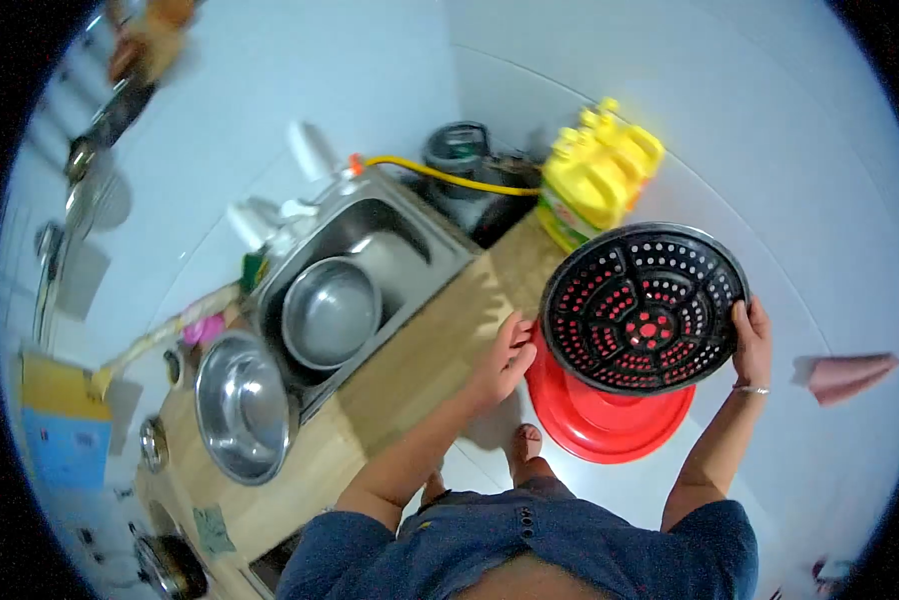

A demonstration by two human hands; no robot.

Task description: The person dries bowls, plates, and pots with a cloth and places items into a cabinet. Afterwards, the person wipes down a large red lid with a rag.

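My right hand [754, 335] grips the right rim of a black colander [660, 290], its thumb at the edge. The colander is round and full of holes, tilted so that its inside faces me. Under it stands a red plastic tub [615, 425], which shows through the holes. My left hand [510, 360] is just left of the colander and tub, its fingers loosely apart and nothing visible in them. Whether its fingertips touch the tub's edge is hard to make out.
Left of me a wooden counter [420, 370] holds a steel sink [450, 245] with a metal bowl [332, 312] in it. Another steel bowl [242, 405] stands beside the sink. Yellow jugs [600, 175] and a yellow hose [450, 178] are at the back corner.
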